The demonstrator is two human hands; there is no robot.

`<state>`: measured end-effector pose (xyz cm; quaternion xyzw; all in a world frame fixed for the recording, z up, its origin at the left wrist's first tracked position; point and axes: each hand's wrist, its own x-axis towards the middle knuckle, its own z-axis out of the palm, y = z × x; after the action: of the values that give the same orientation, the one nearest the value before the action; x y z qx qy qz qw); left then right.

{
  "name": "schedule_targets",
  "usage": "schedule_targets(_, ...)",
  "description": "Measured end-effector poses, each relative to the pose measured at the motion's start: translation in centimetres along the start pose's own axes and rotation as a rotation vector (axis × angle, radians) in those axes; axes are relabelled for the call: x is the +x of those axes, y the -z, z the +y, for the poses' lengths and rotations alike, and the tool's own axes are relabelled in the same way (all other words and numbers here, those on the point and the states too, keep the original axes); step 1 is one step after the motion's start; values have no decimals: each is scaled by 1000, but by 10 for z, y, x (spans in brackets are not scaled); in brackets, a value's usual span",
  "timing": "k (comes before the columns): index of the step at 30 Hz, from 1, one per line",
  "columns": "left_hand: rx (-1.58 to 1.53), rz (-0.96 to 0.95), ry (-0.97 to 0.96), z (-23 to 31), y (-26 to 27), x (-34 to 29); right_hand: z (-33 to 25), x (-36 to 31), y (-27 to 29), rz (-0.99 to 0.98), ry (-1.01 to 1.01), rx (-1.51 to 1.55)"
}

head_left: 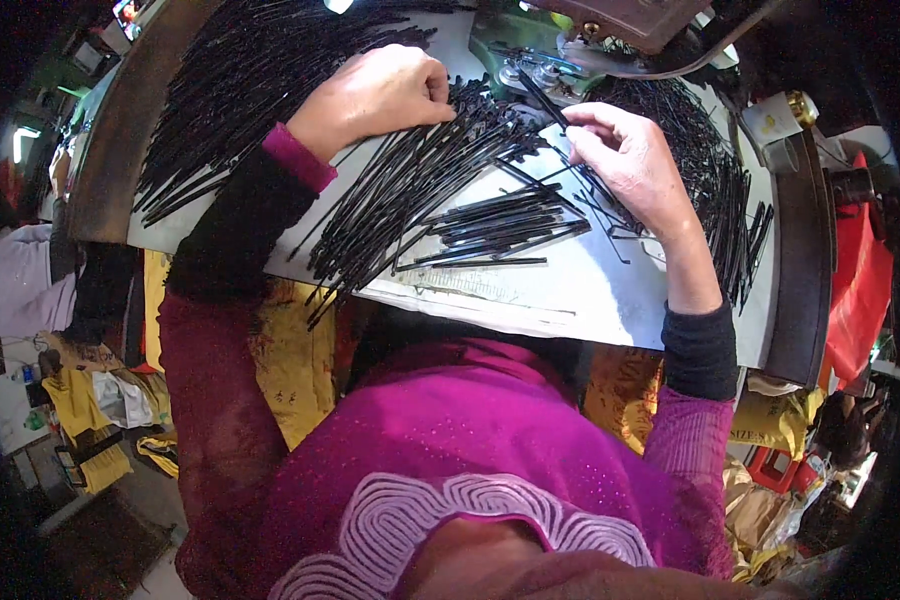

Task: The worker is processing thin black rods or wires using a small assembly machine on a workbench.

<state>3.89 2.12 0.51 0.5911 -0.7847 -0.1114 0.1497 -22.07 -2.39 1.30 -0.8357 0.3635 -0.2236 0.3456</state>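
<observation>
My right hand (635,165) pinches a thin black strip (542,98) between thumb and fingers. The strip slants up and left toward the metal parts of a machine (542,72). My left hand (380,95), its fingers curled closed, rests at the upper end of a loose heap of black strips (395,190); whatever is between its fingertips is hidden. In front of that heap, a smaller bundle of black strips (500,222) lies crosswise on the white tabletop (580,290).
A large pile of black strips (240,95) covers the table's left side, and another pile (705,145) lies at the right. The dark machine head (620,22) overhangs the back. Dark raised boards (805,260) border the sides. A red cloth (860,290) hangs at the right.
</observation>
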Motion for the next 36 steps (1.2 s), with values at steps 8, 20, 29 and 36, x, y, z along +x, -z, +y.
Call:
schedule_targets(8, -31, -61, 116, 1, 2, 2, -8, -2, -3, -329, -243, 284)
schedule_targets(20, -1048, -121, 214, 14, -9, 20, -9, -9, -10, -410, -311, 482)
schedule_targets(29, -1086, -91, 219, 23, -12, 23, -6, -7, -11, -354, -285, 562)
schedule_targets(36, -1117, -76, 190, 25, -13, 26, -7, -7, -8, -315, -252, 626)
